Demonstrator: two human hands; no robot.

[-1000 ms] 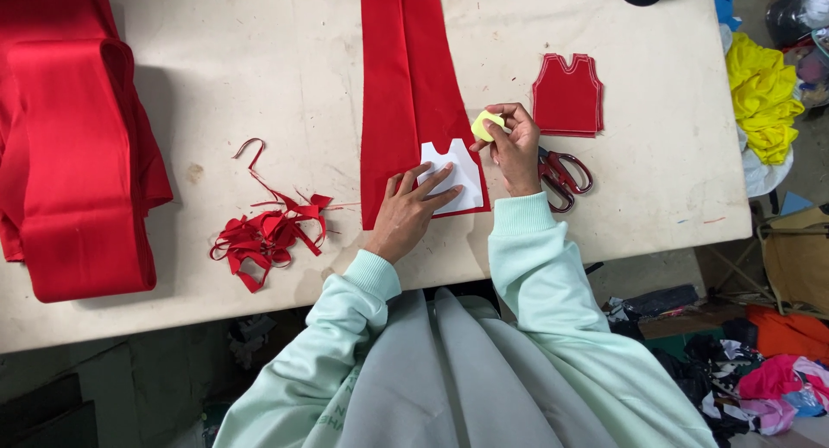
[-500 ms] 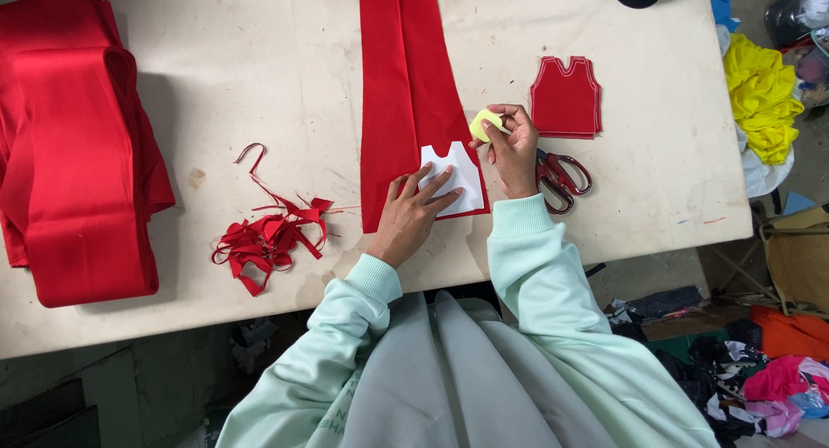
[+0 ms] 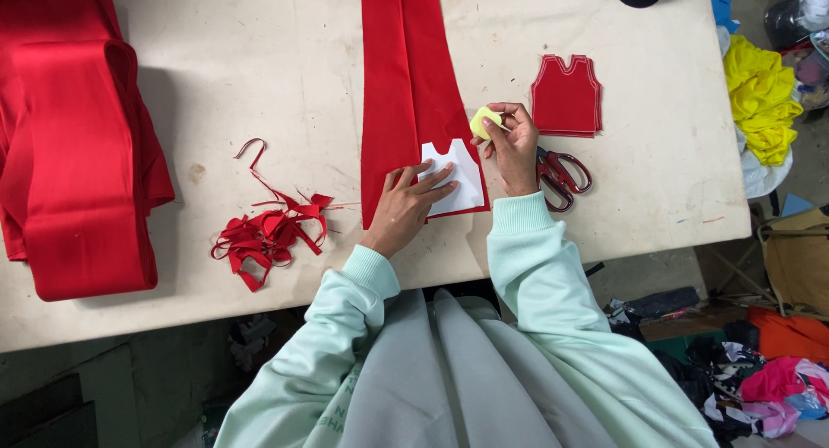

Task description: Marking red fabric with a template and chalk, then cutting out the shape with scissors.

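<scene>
My left hand (image 3: 404, 208) lies flat, fingers spread, pressing the white paper pattern (image 3: 459, 177) onto the red fabric strip (image 3: 406, 85) — my right hand (image 3: 513, 144) pinches a yellow chalk (image 3: 481, 120) at the pattern's top edge.

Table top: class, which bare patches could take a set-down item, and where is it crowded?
Bare table: between the red fabric bundle and the red strip; also right of the scissors. Crowded: around both hands, left on the white pattern, right holding yellow chalk, near scraps.

Paper pattern (image 3: 459, 178) on fabric strip (image 3: 406, 85); scissors (image 3: 561, 176) right; scraps (image 3: 268, 236) left.
</scene>
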